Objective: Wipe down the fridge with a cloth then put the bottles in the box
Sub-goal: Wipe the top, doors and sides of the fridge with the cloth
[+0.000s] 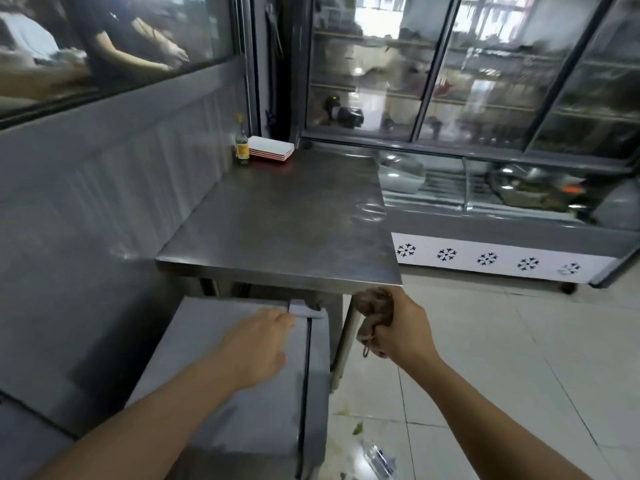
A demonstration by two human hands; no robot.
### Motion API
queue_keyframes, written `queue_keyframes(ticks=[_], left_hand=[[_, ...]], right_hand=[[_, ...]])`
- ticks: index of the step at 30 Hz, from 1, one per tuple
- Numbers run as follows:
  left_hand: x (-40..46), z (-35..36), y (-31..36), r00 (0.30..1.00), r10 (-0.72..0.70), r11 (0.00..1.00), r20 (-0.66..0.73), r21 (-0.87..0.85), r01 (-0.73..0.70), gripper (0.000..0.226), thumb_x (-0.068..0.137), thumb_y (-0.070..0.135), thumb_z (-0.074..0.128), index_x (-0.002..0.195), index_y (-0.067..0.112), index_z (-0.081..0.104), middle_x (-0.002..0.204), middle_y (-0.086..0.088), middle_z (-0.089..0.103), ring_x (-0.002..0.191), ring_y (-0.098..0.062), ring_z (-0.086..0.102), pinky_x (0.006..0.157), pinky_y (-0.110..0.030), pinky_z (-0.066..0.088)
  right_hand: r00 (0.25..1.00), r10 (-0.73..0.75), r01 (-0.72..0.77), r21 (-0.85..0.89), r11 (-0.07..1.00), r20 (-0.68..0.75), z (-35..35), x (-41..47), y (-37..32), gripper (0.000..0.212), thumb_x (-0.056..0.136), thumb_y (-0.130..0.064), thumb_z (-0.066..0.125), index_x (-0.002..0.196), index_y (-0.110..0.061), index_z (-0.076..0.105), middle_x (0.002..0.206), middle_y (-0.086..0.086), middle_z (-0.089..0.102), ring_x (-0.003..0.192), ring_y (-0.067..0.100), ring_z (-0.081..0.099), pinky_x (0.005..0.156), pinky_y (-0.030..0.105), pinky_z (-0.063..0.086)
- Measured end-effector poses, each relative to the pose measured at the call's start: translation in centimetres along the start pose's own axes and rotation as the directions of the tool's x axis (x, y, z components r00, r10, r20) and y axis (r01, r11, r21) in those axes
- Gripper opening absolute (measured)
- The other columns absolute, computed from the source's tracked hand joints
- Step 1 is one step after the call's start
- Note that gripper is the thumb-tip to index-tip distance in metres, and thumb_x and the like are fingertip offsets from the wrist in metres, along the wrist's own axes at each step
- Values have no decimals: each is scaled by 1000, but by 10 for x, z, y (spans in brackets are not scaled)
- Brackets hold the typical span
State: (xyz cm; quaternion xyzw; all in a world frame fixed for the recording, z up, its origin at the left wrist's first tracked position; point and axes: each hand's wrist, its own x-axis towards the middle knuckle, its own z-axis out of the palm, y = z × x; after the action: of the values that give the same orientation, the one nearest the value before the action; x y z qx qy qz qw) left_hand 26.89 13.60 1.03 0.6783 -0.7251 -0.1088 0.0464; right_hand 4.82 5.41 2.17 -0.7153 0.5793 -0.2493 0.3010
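Observation:
A low grey fridge (pixel 242 403) stands under the near end of a steel table (pixel 284 220). My left hand (pixel 259 344) lies flat on the fridge's top, fingers straight, near the dark seam by its right edge. My right hand (pixel 398 334) grips a bunched brown cloth (pixel 375 306) just below the table's near right corner. One small glass bottle (pixel 242 147) with a yellow label stands at the table's far left corner. An empty clear plastic bottle (pixel 379 459) lies on the floor tiles to the right of the fridge. No box is in view.
A stack of white and red trays (pixel 272 149) sits beside the glass bottle. A tall glass-door display fridge (pixel 485 81) fills the back right, with a snowflake panel (pixel 485 258) at its base. A grey wall (pixel 86 220) with a window runs along the left. Green scraps lie on the floor.

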Motion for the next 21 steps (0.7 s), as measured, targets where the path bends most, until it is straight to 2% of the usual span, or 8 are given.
queue_keyframes(ticks=[3,7,10,13,15,17,19,21], left_hand=[[33,-2,6,997,-70,997,-23,-16,69,52,87,25,50,136,23,33,134,2,41,117,-17,42,90,-28,37],[68,0,12,988,-148,989,-52,-33,147,48,86,23,51,132,20,37,130,3,43,116,-18,43,84,-29,39],[88,1,10,986,-160,987,-46,14,161,54,87,22,51,138,16,34,139,0,39,124,-19,39,96,-33,39],[101,2,5,980,-189,980,-55,53,192,57,87,21,51,141,17,32,145,1,37,127,-17,38,98,-32,38],[105,4,1,976,-210,975,-64,60,213,58,87,20,52,141,17,31,146,1,36,128,-17,38,99,-32,38],[106,7,-3,971,-237,969,-43,55,239,58,88,20,52,142,18,30,146,0,34,130,-18,35,100,-34,37],[102,9,-6,965,-262,964,-23,50,263,58,88,19,52,142,18,29,146,-1,34,131,-19,34,101,-34,36],[97,8,-8,962,-271,960,-19,61,272,59,88,19,52,142,18,28,146,-1,34,131,-19,34,101,-36,37]], right_hand=[[998,-61,61,26,998,5,-5,49,6,55,70,12,55,116,-19,53,97,9,68,82,28,66,68,44,58],[986,-166,165,42,985,23,-3,117,5,62,69,12,52,124,-17,50,105,9,67,91,26,66,76,44,56],[953,-299,300,6,954,-55,3,160,-2,62,70,9,54,128,-14,49,110,3,66,89,3,63,79,17,50],[914,-394,386,-92,918,-99,16,193,-3,62,76,4,57,135,-14,45,122,7,59,104,21,57,77,22,41],[928,-365,373,-203,905,76,29,212,3,70,83,-7,60,145,-16,30,142,12,41,120,29,48,93,32,43],[927,-237,336,-361,870,292,37,220,12,80,83,-19,63,150,-19,18,153,15,22,137,35,28,110,45,31],[910,-182,342,-424,839,374,41,218,19,83,82,-26,66,149,-17,19,155,12,17,141,34,18,113,47,24],[888,-212,391,-430,814,407,42,208,22,80,81,-29,67,147,-17,22,154,9,21,138,33,22,112,47,26]])
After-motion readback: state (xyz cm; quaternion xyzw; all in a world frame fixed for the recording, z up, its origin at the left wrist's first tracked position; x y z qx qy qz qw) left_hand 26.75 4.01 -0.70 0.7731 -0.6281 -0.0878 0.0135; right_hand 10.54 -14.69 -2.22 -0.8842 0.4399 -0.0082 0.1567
